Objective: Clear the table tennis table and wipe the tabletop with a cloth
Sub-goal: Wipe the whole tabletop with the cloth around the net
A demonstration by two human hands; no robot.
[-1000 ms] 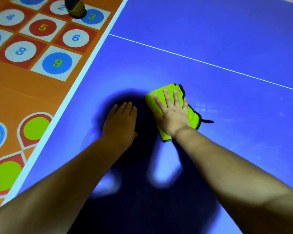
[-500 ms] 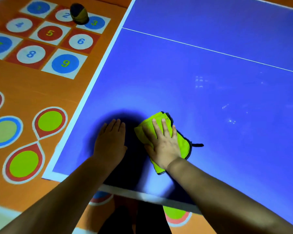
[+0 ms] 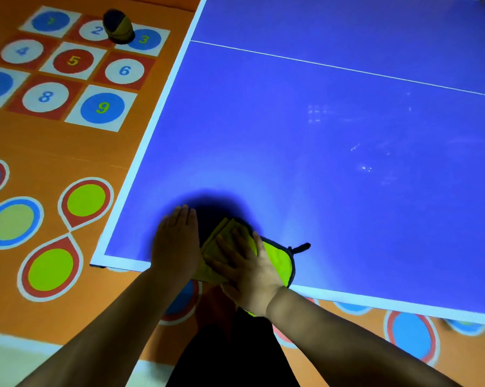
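Observation:
The blue table tennis table (image 3: 319,141) fills the right of the view, with a white centre line and white edges. A folded yellow-green cloth (image 3: 277,259) with a dark trim and loop lies at the table's near edge. My right hand (image 3: 245,265) presses flat on the cloth with straight fingers. My left hand (image 3: 177,241) rests flat on the tabletop just left of the cloth, near the table's front left corner. Faint smears show on the blue surface to the right.
The orange floor (image 3: 54,146) to the left carries a numbered hopscotch grid and coloured circles. A small dark and yellow object (image 3: 118,26) sits on the grid between squares 2 and 3. My dark-clothed legs show below the table's near edge.
Both hands and the cloth have slid back toward me, from mid-table to the near edge. The view has pulled back, showing the table's front corner and the floor below.

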